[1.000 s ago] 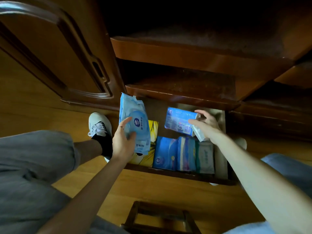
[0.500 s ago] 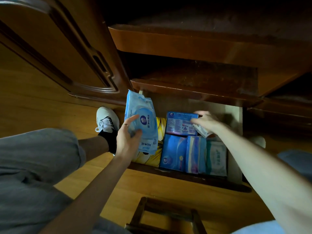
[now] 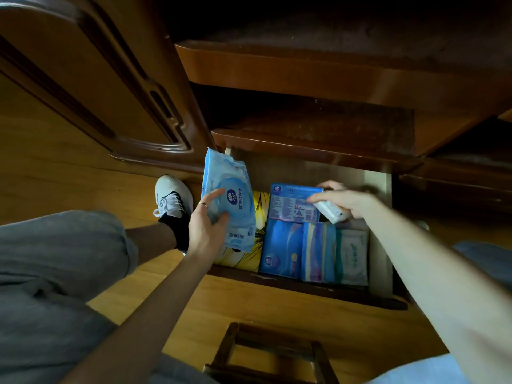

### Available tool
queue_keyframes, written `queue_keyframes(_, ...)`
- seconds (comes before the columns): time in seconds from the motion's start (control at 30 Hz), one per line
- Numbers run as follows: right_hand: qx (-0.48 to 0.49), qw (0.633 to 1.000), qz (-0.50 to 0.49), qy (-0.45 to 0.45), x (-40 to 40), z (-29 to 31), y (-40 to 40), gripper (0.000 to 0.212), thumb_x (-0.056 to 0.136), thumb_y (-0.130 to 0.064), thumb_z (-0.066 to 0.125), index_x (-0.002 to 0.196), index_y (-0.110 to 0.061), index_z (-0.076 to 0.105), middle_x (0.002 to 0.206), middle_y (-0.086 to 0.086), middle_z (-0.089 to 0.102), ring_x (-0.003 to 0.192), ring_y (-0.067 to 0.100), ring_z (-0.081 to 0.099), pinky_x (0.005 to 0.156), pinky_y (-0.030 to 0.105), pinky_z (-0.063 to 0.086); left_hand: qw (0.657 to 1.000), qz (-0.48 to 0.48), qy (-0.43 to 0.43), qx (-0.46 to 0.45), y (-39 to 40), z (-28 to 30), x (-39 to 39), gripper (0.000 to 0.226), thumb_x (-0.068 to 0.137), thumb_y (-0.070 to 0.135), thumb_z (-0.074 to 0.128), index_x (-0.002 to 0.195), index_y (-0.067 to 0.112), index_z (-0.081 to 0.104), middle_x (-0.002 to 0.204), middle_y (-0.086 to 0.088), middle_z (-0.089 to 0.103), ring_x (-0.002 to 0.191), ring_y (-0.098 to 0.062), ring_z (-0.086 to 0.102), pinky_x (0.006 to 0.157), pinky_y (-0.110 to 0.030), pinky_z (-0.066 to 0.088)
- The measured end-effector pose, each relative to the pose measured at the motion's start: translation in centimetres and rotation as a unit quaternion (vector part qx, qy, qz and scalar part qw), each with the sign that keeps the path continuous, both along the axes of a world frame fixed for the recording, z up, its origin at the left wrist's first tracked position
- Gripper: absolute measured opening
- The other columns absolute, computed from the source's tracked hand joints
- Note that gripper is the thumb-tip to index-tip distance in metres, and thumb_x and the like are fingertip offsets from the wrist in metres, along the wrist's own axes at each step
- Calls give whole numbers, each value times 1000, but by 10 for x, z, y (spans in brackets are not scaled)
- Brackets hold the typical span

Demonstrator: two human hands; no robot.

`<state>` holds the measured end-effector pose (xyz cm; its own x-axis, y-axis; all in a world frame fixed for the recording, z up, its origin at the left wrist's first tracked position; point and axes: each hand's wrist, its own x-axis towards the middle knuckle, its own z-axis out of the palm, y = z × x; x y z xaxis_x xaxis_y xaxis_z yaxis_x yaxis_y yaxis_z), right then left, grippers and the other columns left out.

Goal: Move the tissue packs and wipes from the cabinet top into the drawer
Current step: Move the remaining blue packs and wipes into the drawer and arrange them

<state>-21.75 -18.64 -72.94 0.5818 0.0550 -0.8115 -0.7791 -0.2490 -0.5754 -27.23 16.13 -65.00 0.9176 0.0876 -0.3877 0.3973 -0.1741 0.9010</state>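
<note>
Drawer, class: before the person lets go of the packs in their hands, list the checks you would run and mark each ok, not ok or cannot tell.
1. Drawer pulled open: ok.
2. Left hand has a firm hold on the large wipes pack: ok, thumb and fingers wrap round it.
3. Right hand holds the blue tissue pack and a small white pack over the drawer: ok.
4. Free space behind the front row of packs: ok, bare drawer bottom shows at the back.
5. Room for the wipes pack at the left, over the yellow pack: cannot tell.
6. Cabinet top emptied: cannot tell, too dark.
</note>
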Motion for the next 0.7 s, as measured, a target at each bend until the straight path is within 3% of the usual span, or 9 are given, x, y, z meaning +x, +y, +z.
queue_keyframes(0.1, -32, 999, 17, -22, 5, 6, 5, 74, 66, -38, 94, 128, -17, 59, 127, 13, 65, 107, 31, 67, 89, 44, 58, 1000, -2, -1, -3, 2, 1, -1, 48, 98, -3, 57, 136, 26, 57, 134, -2, 62, 114, -17, 66, 81, -38, 63)
queue_keyframes(0.23, -54, 998, 4, -31, 0, 7, 6, 79, 71, -30, 93, 138, -24, 52, 124, 7, 63, 105, 26, 65, 87, 42, 57, 1000, -4, -3, 4, 3, 1, -2, 48, 98, -2, 57, 137, 26, 56, 135, -4, 62, 115, -18, 66, 83, -45, 63)
queue_keyframes(0.33, -39, 997, -42, -50, -9, 16, 11, 79, 76, -21, 90, 143, -35, 51, 126, 3, 64, 100, 21, 68, 77, 37, 59, 1000, -8, -7, 9, 1, 1, -1, 48, 98, -1, 58, 137, 27, 56, 134, -3, 63, 111, -15, 68, 80, -41, 64)
queue_keyframes(0.43, -129, 973, -118, -150, -14, 28, 9, 73, 74, -17, 91, 137, -35, 59, 107, -1, 68, 82, 8, 68, 50, 15, 52, 1000, -12, -15, 17, -1, 0, 0, 48, 98, 1, 59, 136, 29, 56, 130, 1, 64, 102, -3, 69, 73, -29, 63)
queue_keyframes(0.5, -154, 957, -152, -192, -20, 34, 7, 73, 73, -18, 91, 136, -33, 60, 105, 0, 69, 84, 10, 67, 54, 15, 52, 999, -22, -24, 28, -2, 0, 0, 48, 97, 1, 59, 135, 29, 57, 128, 4, 64, 93, 6, 68, 71, -29, 63)
queue_keyframes(0.57, -221, 946, -82, -224, -31, 37, 12, 67, 70, -22, 90, 126, -42, 58, 111, -3, 70, 91, 15, 68, 71, 28, 56, 999, -28, -26, 38, -2, 0, -2, 49, 96, 0, 59, 135, 30, 57, 125, 5, 64, 87, 10, 68, 70, -31, 64)
queue_keyframes(0.6, -265, 934, -16, -238, -38, 38, 16, 62, 70, -25, 88, 118, -46, 55, 109, -8, 72, 87, 14, 69, 73, 30, 54, 998, -28, -25, 40, -2, 0, -2, 49, 96, 0, 58, 135, 30, 57, 124, 6, 65, 86, 9, 68, 68, -30, 64)
queue_keyframes(0.63, -313, 913, 59, -256, -43, 39, 19, 56, 70, -30, 85, 110, -49, 50, 109, -13, 72, 83, 12, 69, 70, 30, 50, 998, -27, -24, 42, -2, 1, -3, 49, 96, 1, 58, 135, 31, 57, 122, 8, 65, 84, 9, 69, 67, -31, 64)
queue_keyframes(0.7, -386, 849, 196, -304, -50, 40, 21, 46, 75, -33, 78, 99, -49, 43, 133, -22, 63, 84, 11, 67, 70, 29, 44, 998, -25, -20, 45, -4, 3, -4, 49, 96, 2, 58, 135, 32, 57, 121, 9, 65, 81, 8, 69, 67, -32, 64)
